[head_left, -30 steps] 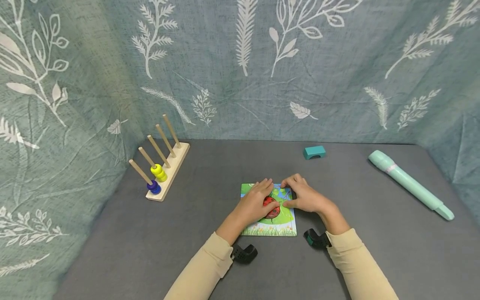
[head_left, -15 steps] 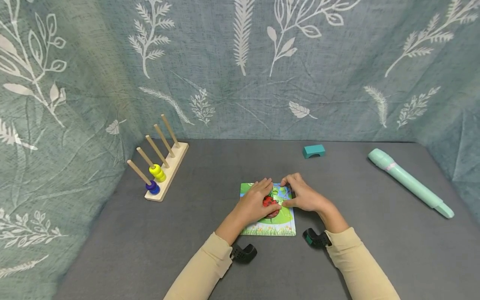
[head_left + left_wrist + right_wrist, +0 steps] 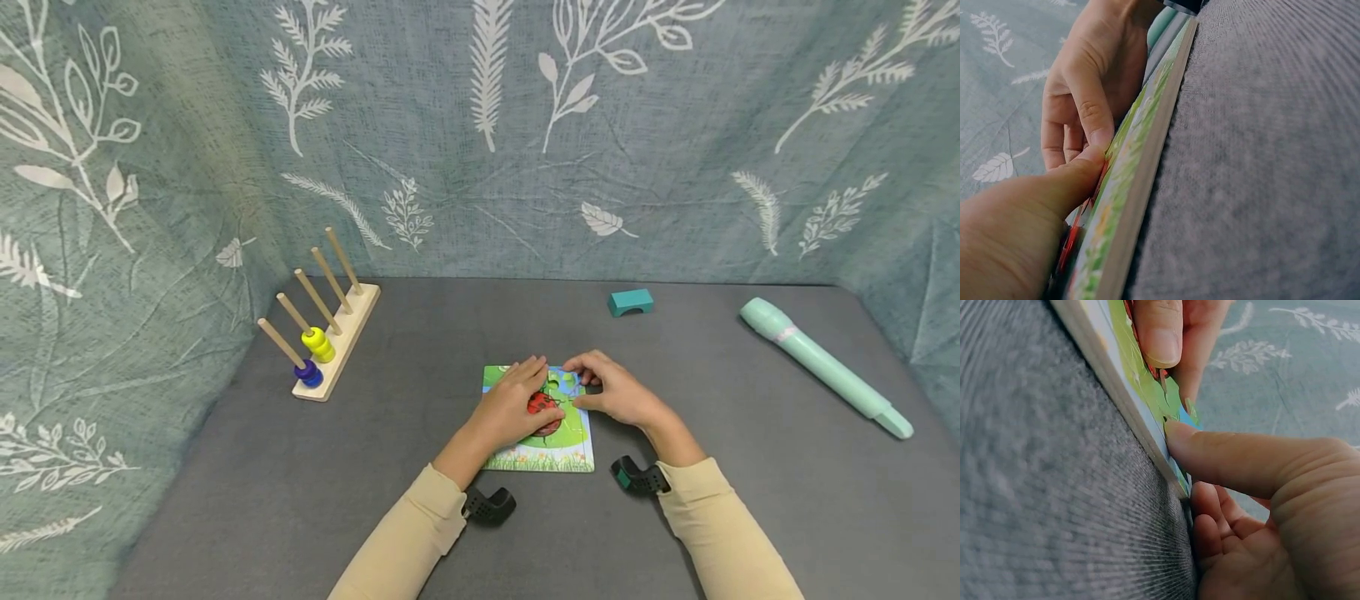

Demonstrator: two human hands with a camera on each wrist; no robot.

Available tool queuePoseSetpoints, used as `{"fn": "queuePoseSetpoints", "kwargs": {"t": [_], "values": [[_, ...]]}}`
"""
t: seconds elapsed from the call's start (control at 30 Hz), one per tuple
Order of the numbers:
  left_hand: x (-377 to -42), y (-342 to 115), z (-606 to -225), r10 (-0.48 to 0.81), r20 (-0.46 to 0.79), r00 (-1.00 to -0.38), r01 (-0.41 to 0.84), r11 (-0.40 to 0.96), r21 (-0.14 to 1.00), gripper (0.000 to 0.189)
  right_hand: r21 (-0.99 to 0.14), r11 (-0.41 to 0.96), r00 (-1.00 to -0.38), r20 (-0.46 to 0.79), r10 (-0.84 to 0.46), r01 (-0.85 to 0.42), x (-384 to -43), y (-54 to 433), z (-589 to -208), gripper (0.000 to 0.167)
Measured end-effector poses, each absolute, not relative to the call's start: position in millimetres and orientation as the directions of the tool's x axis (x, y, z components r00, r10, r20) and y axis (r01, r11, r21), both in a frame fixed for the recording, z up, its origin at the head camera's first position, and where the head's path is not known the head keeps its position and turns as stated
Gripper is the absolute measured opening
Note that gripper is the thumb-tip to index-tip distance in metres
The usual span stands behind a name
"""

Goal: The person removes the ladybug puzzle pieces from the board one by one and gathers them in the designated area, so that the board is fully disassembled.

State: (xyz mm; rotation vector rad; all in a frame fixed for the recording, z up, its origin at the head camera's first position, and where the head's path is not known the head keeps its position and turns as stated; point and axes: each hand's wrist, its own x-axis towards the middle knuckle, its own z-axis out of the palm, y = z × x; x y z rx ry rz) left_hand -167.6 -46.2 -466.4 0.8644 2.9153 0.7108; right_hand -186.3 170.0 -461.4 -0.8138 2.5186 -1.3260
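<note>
A square ladybird jigsaw puzzle [image 3: 536, 461] lies flat on the table, with a grass and flower border along its near side. My left hand [image 3: 510, 408] rests on its left half, fingers extended, the thumb across the red ladybird [image 3: 542, 403]. At the upper right corner my right hand [image 3: 618, 392] bends its thumb and fingers round a green and blue puzzle piece [image 3: 567, 385]. In the right wrist view the right thumb [image 3: 1222, 453] presses at the board's edge, with the other fingers curled beneath. A green bit [image 3: 1192, 412] sticks up there. The left hand covers part of the picture.
A wooden peg stand [image 3: 352, 321] with blue rings [image 3: 308, 374] and yellow rings [image 3: 318, 344] stands at the left. A teal arch block [image 3: 631, 302] lies behind the puzzle. On the right lies a long mint-green tube [image 3: 825, 367]. A patterned curtain [image 3: 450, 208] hangs behind the grey table [image 3: 675, 533].
My right thumb and hand have shifted slightly right, and more of the puzzle's upper right area shows. The left hand stays in place on the board.
</note>
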Motion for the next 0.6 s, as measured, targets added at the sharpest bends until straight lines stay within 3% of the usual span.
{"fn": "queuePoseSetpoints", "kwargs": {"t": [0.6], "values": [[-165.0, -46.9, -468.4, 0.526, 0.137, -0.839, 0.531, 0.739, 0.414, 0.073, -0.765, 0.539, -0.88, 0.073, -0.469, -0.351, -186.6, 169.3, -463.7, 0.038]]}}
